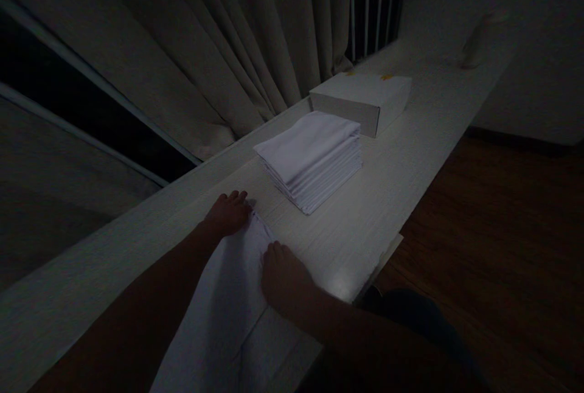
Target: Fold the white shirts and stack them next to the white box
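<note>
Head view, dim light. A white cloth (223,314) is seen spread lengthwise on a pale table (387,198), its far end lying just short of a stack of folded white cloths (312,159). The left hand (228,213) is laid palm-down on the far left corner of the cloth, fingers together and extended; nothing is clasped. The right hand (283,277) is rested on the right edge of the same cloth, fingers curled downward against the fabric; whether the edge is pinched cannot be told in the darkness. Beyond the stack, touching or just beside it, a closed white box (365,101) is set on the table. Grey curtains (205,46) are hung behind the table at left. A dark wooden floor (502,247) is visible at right.
</note>
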Available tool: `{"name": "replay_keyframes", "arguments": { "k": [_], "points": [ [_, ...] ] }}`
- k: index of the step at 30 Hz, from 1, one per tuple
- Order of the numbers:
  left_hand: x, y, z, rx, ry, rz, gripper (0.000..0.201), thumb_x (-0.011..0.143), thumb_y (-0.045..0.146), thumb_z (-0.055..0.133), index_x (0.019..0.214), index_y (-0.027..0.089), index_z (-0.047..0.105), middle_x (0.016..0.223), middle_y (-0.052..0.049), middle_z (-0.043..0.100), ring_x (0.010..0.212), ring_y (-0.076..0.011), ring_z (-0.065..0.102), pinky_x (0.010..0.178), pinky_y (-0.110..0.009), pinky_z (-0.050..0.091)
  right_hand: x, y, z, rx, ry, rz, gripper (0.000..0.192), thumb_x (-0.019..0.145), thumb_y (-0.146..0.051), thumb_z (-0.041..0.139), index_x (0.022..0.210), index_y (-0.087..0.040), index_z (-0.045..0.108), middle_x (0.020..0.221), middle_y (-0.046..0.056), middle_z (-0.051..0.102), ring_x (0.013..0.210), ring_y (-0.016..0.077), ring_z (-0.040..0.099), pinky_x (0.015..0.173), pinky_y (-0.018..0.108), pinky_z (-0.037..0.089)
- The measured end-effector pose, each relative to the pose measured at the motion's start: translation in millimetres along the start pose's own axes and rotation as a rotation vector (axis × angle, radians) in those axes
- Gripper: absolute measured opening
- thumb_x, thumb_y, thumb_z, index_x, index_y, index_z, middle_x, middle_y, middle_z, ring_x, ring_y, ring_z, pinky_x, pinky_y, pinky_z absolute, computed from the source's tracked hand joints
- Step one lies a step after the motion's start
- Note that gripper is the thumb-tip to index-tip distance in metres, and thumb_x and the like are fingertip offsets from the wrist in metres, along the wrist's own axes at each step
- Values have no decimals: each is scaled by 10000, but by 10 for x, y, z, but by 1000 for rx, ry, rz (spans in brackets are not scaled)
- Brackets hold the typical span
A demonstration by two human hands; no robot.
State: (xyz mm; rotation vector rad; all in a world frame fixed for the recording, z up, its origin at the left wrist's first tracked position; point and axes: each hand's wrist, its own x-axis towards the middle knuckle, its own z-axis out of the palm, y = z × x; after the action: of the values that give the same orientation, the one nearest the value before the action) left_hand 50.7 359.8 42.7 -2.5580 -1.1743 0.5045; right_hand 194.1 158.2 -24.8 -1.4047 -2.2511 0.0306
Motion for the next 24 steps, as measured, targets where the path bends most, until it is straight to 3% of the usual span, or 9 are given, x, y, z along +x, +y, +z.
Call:
{"name": "replay_keyframes", "arguments": {
  "k": [2, 6, 10, 13, 16, 18, 24],
  "points": [
    [15, -52, 30, -30, 5, -17, 293, 855, 343, 443, 874, 198, 696, 1253, -163, 536, 1171, -323, 456, 943, -466, 349, 11, -6, -7, 12, -21, 10, 360, 874, -155, 507, 1168, 34, 594, 1273, 324, 534, 1179, 335, 542, 1019, 509, 404],
    [103, -157, 126, -273, 1, -200, 295, 801, 424, 507, 786, 200, 698, 1196, -164, 584, 1182, -354, 468, 971, -522, 335, 4, -14, -35, -18, -19, 8, 392, 881, -188, 497, 1196, 27, 584, 1278, 311, 537, 1200, 357, 518, 1013, 536, 396],
    [224, -263, 220, -452, -42, -264, 217, 723, 385, 580, 781, 221, 709, 989, -113, 682, 988, -291, 610, 863, -423, 456, -9, -3, -65, -31, -15, 16, 404, 896, -183, 455, 1220, 29, 571, 1287, 298, 535, 1221, 363, 493, 1004, 533, 396],
    [247, -366, 262, -594, -32, -281, 314, 687, 369, 602, 953, 235, 702, 1016, -55, 705, 900, -219, 654, 814, -324, 499, -9, 16, -59, -28, -13, 33, 420, 896, -168, 449, 1244, 48, 544, 1303, 305, 518, 1231, 358, 483, 1006, 522, 395],
    [219, -468, 289, -693, 24, -317, 521, 694, 372, 568, 1178, 184, 613, 1146, -69, 679, 941, -194, 658, 800, -282, 515, -9, 28, -29, -25, -23, 20, 416, 890, -166, 463, 1244, 37, 546, 1310, 305, 512, 1230, 358, 483, 1002, 525, 395],
    [204, -507, 309, -730, 41, -345, 552, 693, 362, 553, 1203, 155, 594, 1129, -82, 687, 943, -192, 662, 784, -271, 520, -10, 28, -9, -26, -31, 18, 402, 889, -167, 467, 1225, 33, 561, 1301, 307, 518, 1226, 361, 486, 1001, 526, 393],
    [258, -430, 393, -756, 14, -425, 204, 701, 378, 626, 765, 198, 695, 744, -14, 706, 798, -215, 673, 732, -279, 506, -10, 33, -30, -56, -20, 7, 435, 896, -208, 470, 1257, 22, 546, 1307, 291, 519, 1221, 372, 476, 1022, 552, 358]
  ]
}}
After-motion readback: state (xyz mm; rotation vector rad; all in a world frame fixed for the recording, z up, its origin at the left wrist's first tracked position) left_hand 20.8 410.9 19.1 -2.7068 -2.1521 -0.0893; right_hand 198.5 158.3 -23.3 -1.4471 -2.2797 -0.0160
